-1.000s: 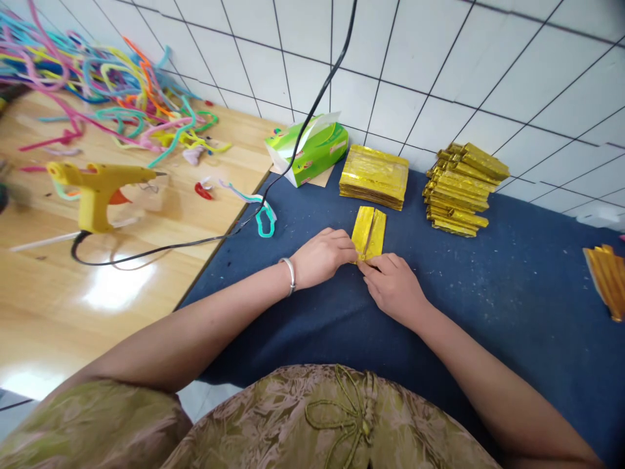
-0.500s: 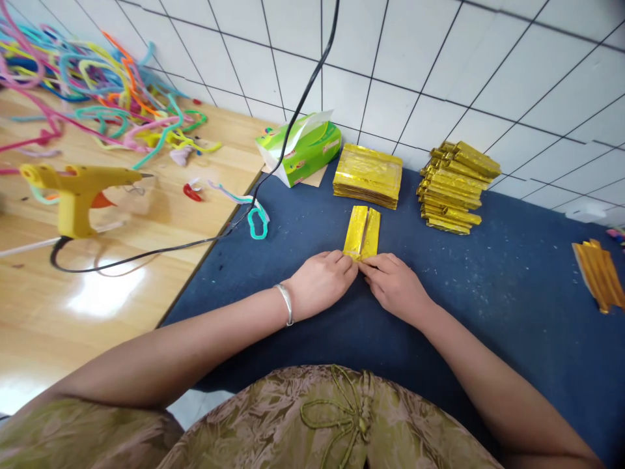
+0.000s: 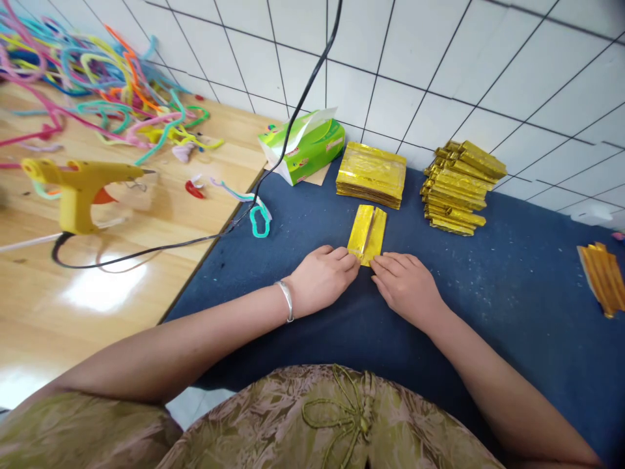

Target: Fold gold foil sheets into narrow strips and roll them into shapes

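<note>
A sheet of gold foil paper (image 3: 367,233) lies on the dark blue cloth, its two long sides folded in so that they meet near a seam down the middle. My left hand (image 3: 328,277), with a silver bangle at the wrist, pinches the near left corner, fingers curled together. At the near right corner, my right hand (image 3: 407,286) has its fingertips closed on the paper's edge. The fingertips partly hide both corners. Just beyond the sheet sits a stack of flat gold foil paper (image 3: 371,174).
Folded gold foil strips (image 3: 456,189) are piled at the back right, and orange-gold strips (image 3: 603,277) lie far right. A green tissue pack (image 3: 312,146) stands by the tiled wall. Left are a yellow glue gun (image 3: 81,195), its black cord (image 3: 146,253) and tangled pipe cleaners (image 3: 112,85).
My right hand has moved right, away from my left hand, along the paper's near edge. More of the near edge shows between the hands. The view has shifted slightly.
</note>
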